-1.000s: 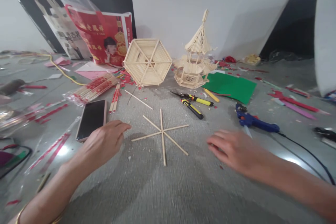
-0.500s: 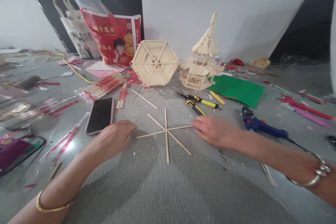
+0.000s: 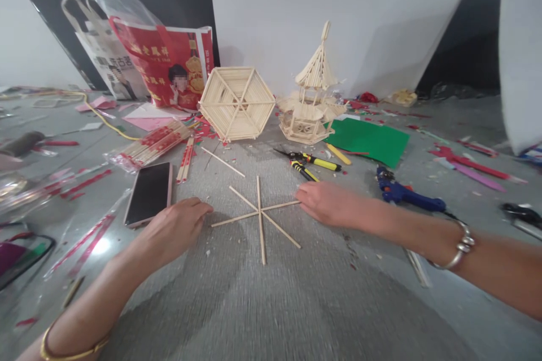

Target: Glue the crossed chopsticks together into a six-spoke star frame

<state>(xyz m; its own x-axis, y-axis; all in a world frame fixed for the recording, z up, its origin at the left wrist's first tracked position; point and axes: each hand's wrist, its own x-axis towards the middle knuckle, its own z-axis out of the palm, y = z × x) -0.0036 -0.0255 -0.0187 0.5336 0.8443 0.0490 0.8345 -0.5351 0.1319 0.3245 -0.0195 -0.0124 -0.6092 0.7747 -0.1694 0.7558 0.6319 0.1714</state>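
Thin wooden sticks cross at one centre and form a six-armed star (image 3: 261, 237) flat on the grey surface. At the tip of its right arm is my right hand (image 3: 324, 203), its fingers closed on that stick end. My left hand (image 3: 180, 225) rests by the left arm's tip, fingers bent together; whether they hold anything is hidden. Behind the star stand a hexagonal stick panel (image 3: 237, 104) and a pagoda-like stick model (image 3: 311, 107). One loose stick (image 3: 223, 162) lies behind the star's left side.
A phone (image 3: 149, 194) lies beside my left hand, with packed sticks (image 3: 154, 144) behind it. Pliers (image 3: 307, 161) and a blue glue gun (image 3: 409, 193) lie near my right hand and forearm. Green sheet (image 3: 368, 138), red bag (image 3: 169, 62) and scraps are farther back.
The whole view has shifted, so the objects appear farther left. Both hands keep nearly the same places beside the star, which looks unchanged.
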